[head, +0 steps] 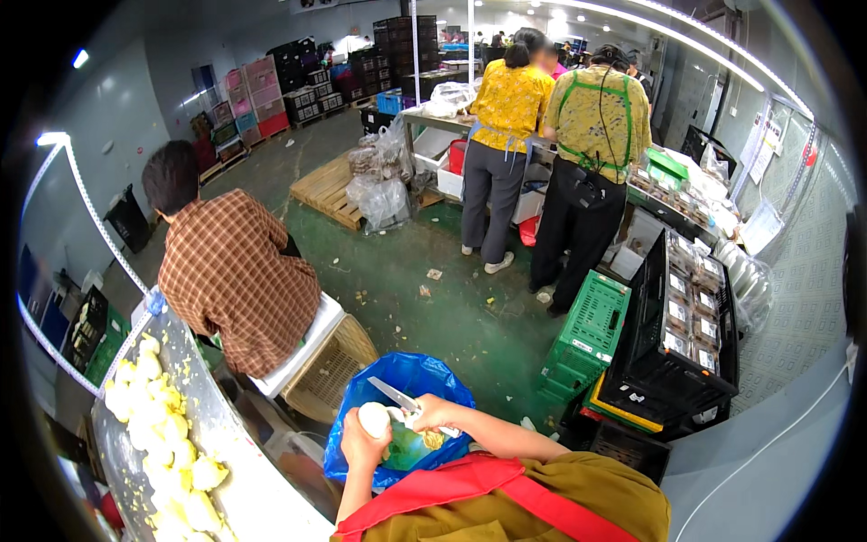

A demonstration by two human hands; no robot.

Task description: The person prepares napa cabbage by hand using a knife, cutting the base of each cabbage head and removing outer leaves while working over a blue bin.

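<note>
My left hand [361,437] grips a pale, round, trimmed vegetable [374,420]; its exact kind is unclear. In my right hand [431,412] is a knife [394,393], its blade pointing up and left just past the vegetable. Both hands are over a bin lined with a blue plastic bag [410,369]. A yellowish trimming [432,440] shows just below my right hand, over the bag. On the metal table [234,444] to my left lies a long pile of pale yellow vegetables [162,433] among small scraps.
A person in a checked shirt [237,271] sits ahead on the left, beside a wicker-patterned basket [332,369]. Two people [511,122] stand at a far table. Green crates [589,325] and black crates [677,366] with packed trays stand right. Scraps litter the green floor [433,318].
</note>
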